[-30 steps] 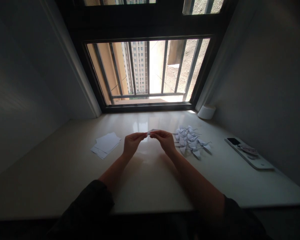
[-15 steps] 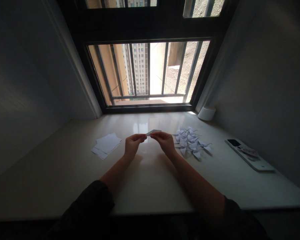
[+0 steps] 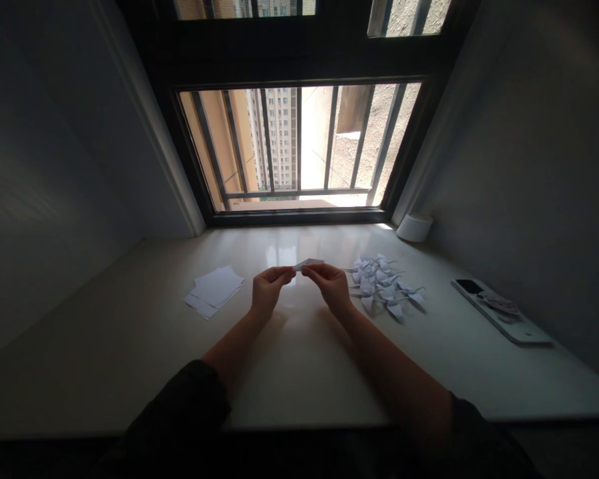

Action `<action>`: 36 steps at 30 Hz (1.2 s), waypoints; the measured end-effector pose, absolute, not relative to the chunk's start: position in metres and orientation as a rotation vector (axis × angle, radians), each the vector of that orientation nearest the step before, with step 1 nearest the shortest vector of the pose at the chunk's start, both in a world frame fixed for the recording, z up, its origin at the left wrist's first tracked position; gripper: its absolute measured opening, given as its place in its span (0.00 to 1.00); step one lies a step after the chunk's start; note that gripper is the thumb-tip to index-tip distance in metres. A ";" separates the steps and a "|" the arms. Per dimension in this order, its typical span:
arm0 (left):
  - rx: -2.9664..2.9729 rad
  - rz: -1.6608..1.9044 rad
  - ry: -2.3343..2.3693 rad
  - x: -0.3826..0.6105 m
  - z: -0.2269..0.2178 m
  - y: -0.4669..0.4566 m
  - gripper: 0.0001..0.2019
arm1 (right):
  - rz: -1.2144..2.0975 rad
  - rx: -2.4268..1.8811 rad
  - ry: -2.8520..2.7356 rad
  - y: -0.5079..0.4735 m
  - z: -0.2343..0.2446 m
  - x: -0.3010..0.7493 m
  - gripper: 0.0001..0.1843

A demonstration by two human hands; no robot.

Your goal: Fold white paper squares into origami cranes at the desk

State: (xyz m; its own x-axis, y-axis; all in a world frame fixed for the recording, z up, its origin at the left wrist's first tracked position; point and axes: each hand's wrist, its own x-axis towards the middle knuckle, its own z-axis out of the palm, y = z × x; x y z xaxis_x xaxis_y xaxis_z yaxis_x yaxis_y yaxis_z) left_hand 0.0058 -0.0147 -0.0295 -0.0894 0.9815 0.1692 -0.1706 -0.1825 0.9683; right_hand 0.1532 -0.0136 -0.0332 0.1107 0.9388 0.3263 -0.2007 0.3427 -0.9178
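Observation:
Above the middle of the pale sill, both my hands pinch one small folded white paper piece (image 3: pixel 308 263). My left hand (image 3: pixel 268 290) grips its left end with fingers closed. My right hand (image 3: pixel 330 285) holds the right end, fingers also closed. A heap of several folded white paper cranes (image 3: pixel 383 285) lies just to the right of my right hand. A small stack of flat white paper sheets (image 3: pixel 213 289) rests to the left of my left hand.
A wide beige sill (image 3: pixel 289 359) runs under a barred window (image 3: pixel 299 143). A white round container (image 3: pixel 414 227) stands in the back right corner. A white tray (image 3: pixel 524 330) with a dark phone (image 3: pixel 470 286) lies at the far right. Walls close in on both sides.
The folded paper piece now juts a little further out to the right above my fingertips. Both hands have stayed nearly in place, pinching it.

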 end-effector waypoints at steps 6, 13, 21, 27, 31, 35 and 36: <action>1.172 1.468 1.048 0.007 -0.026 -0.017 0.14 | 0.948 -0.849 -1.129 -0.014 -0.034 0.152 0.10; 1.169 1.499 1.029 0.008 -0.029 -0.017 0.13 | 1.022 -0.813 -0.991 -0.014 -0.034 0.150 0.11; 1.158 1.485 1.034 0.011 -0.028 -0.018 0.14 | 1.060 -0.797 -0.908 -0.014 -0.034 0.149 0.13; 1.192 1.504 1.019 0.011 -0.029 -0.019 0.14 | 1.093 -0.816 -0.898 -0.011 -0.037 0.149 0.13; 1.201 1.504 1.014 0.009 -0.030 -0.018 0.14 | 1.137 -0.835 -0.869 -0.010 -0.042 0.149 0.15; 1.167 1.493 1.007 0.009 -0.030 -0.018 0.14 | 1.189 -0.842 -0.848 -0.009 -0.044 0.150 0.15; 1.158 1.492 1.004 0.009 -0.030 -0.018 0.14 | 1.199 -0.842 -0.847 -0.008 -0.044 0.150 0.14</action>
State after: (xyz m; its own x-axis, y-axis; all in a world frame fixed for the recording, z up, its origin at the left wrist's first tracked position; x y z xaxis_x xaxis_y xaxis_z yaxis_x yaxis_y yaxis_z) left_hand 0.0095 -0.0177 -0.0300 -0.0871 0.9789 0.1849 -0.1968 -0.1988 0.9601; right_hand 0.1502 -0.0085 -0.0443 0.1559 0.9825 0.1016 -0.4240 0.1595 -0.8915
